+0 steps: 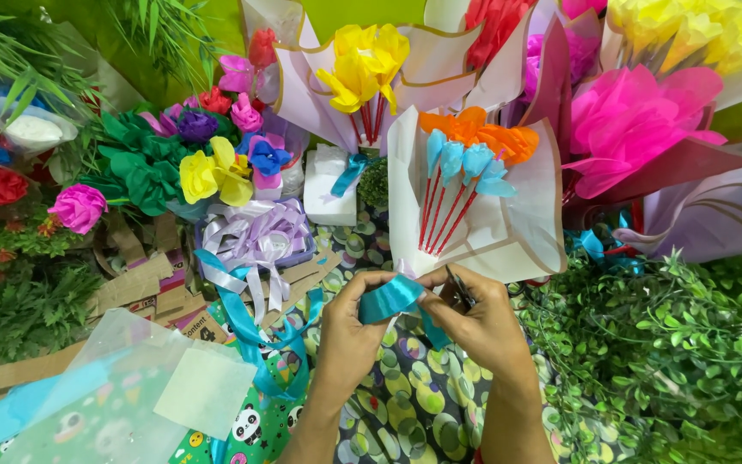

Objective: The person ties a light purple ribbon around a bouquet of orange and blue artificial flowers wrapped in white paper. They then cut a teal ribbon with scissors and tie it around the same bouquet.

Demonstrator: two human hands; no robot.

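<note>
A folded teal ribbon (390,298) sits low in the middle of the view, pinched from both sides just below the stem end of a small paper bouquet (474,193). The left hand (349,331) curls its thumb and forefinger over the ribbon's left end; the right hand (478,322) pinches the right end, fingers pressed together, with a thin dark tool (461,288) tucked against them. The bouquet holds 4 light blue paper flowers on red sticks with orange blooms behind, wrapped in a cream sheet edged in tan.

Under the hands lies a dark cloth printed with green circles (414,404). To the left, a lilac ribbon bow (259,236) rests on a box, with a longer teal ribbon (255,339) trailing from it. Torn brown cardboard pieces (143,283), one bearing a printed label, lie beside it, and a clear plastic sleeve (122,387) covers a green panda-print sheet at bottom left. A white foam block (330,185) stands behind. Larger wrapped bouquets in yellow (362,64) and pink (637,116) fill the back, with artificial green foliage (671,352) at right.
</note>
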